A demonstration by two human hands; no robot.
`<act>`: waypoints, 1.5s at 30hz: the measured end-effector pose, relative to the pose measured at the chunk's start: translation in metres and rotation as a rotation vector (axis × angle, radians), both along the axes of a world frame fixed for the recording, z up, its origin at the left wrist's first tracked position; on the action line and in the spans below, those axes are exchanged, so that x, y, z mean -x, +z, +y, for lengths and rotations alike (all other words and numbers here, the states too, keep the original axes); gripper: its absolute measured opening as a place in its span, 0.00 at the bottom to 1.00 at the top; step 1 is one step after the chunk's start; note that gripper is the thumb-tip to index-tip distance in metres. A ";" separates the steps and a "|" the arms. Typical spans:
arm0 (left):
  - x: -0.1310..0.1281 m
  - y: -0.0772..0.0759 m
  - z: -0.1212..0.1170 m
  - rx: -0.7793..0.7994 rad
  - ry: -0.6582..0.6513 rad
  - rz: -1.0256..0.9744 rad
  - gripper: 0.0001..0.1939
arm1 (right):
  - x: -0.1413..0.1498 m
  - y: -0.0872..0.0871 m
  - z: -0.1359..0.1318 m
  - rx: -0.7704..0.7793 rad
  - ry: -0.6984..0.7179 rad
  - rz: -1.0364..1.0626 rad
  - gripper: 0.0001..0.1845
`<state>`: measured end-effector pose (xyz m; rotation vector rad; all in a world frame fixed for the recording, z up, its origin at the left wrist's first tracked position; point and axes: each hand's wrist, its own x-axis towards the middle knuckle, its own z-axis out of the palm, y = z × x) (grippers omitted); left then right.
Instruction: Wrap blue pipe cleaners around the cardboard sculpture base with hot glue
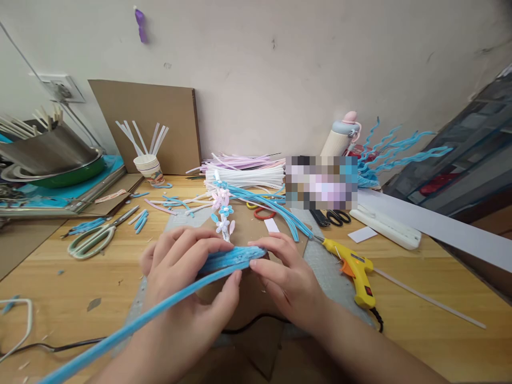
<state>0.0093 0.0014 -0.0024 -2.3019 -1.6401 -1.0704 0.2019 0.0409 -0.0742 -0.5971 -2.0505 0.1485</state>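
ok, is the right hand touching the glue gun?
Apart. The head view shows a strip of grey mat between the right hand and the yellow glue gun.

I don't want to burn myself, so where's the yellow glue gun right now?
In the head view, the yellow glue gun lies right of the right hand, its nozzle near the blue pipe cleaners.

Ahead of the fingers (pixel 208 247), a flower strand (pixel 224 210) and blue stems (pixel 291 220) block a straight pass. A glue gun (pixel 359 269) obstructs to their right; leftward, the surface (pixel 114 285) offers room between scissors (pixel 96 255) and the slanting held stem (pixel 120 331).
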 end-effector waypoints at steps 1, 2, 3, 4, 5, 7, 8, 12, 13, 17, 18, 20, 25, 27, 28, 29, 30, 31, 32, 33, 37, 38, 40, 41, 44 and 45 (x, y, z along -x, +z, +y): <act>0.000 0.000 0.000 0.001 0.006 -0.002 0.06 | 0.000 0.000 0.000 -0.002 -0.002 0.001 0.23; -0.001 0.000 0.000 0.002 0.010 -0.005 0.06 | 0.000 0.000 0.000 -0.002 -0.005 0.001 0.23; -0.001 0.000 -0.001 0.003 0.010 -0.009 0.06 | 0.001 0.000 0.000 -0.002 -0.008 0.001 0.23; -0.001 0.000 -0.001 0.009 0.010 -0.015 0.06 | 0.001 0.000 0.001 0.000 -0.010 -0.002 0.23; -0.001 0.000 -0.001 0.013 0.011 -0.019 0.06 | 0.002 -0.001 0.001 0.001 -0.011 0.001 0.24; -0.002 0.000 -0.001 0.025 0.017 -0.028 0.06 | 0.003 -0.003 0.001 0.007 -0.007 0.025 0.24; -0.002 0.000 -0.001 0.030 0.020 -0.031 0.05 | 0.003 -0.004 0.002 0.009 -0.002 0.041 0.25; -0.003 -0.001 -0.002 0.028 0.032 -0.037 0.05 | 0.004 -0.007 0.002 -0.014 -0.005 0.061 0.25; -0.003 -0.001 -0.002 0.026 0.031 -0.039 0.05 | 0.003 -0.006 0.002 -0.027 -0.011 0.045 0.25; -0.003 -0.001 -0.001 0.020 0.021 -0.044 0.06 | 0.001 -0.004 0.001 -0.045 -0.028 -0.035 0.26; -0.003 -0.001 -0.001 0.022 0.019 -0.043 0.06 | 0.001 -0.004 0.001 -0.039 -0.027 -0.043 0.26; -0.003 -0.001 0.000 0.022 0.018 -0.042 0.06 | -0.001 -0.004 0.001 -0.024 -0.024 -0.046 0.27; -0.003 0.000 -0.001 0.024 0.034 -0.031 0.06 | -0.001 -0.001 -0.003 -0.040 -0.020 -0.006 0.24; -0.003 0.000 -0.001 0.021 0.038 -0.033 0.05 | 0.001 0.006 -0.007 -0.059 -0.032 0.048 0.22; -0.004 -0.001 -0.001 0.018 0.037 -0.034 0.05 | 0.003 0.011 -0.009 -0.041 -0.042 0.079 0.20; -0.004 -0.001 -0.001 0.018 0.037 -0.031 0.05 | 0.005 0.016 -0.011 0.008 -0.055 0.110 0.18; -0.004 -0.001 -0.002 0.019 0.039 -0.028 0.06 | 0.008 0.022 -0.012 0.088 -0.068 0.144 0.16; -0.004 -0.001 -0.002 0.020 0.042 -0.027 0.06 | 0.010 0.028 -0.012 0.196 -0.075 0.174 0.13; -0.004 -0.001 -0.002 0.023 0.043 -0.028 0.05 | 0.013 0.034 -0.012 0.316 -0.073 0.195 0.11; -0.004 -0.001 -0.002 0.023 0.042 -0.032 0.05 | 0.015 0.039 -0.011 0.428 -0.060 0.203 0.09; -0.005 0.000 -0.002 0.015 0.043 -0.053 0.04 | 0.020 0.051 -0.007 0.663 0.023 0.186 0.08; -0.006 0.000 -0.002 0.014 0.046 -0.054 0.04 | 0.020 0.051 -0.006 0.681 0.034 0.181 0.09; -0.006 -0.001 -0.003 0.013 0.055 -0.051 0.04 | 0.020 0.050 -0.006 0.702 0.046 0.164 0.10; -0.006 -0.001 -0.003 0.013 0.058 -0.047 0.05 | 0.020 0.049 -0.005 0.703 0.047 0.155 0.10; 0.002 -0.002 -0.008 0.024 0.065 -0.054 0.13 | 0.019 0.047 -0.003 0.693 0.027 0.150 0.09; 0.006 -0.004 -0.011 0.030 0.063 -0.079 0.17 | 0.018 0.047 -0.002 0.692 0.020 0.151 0.09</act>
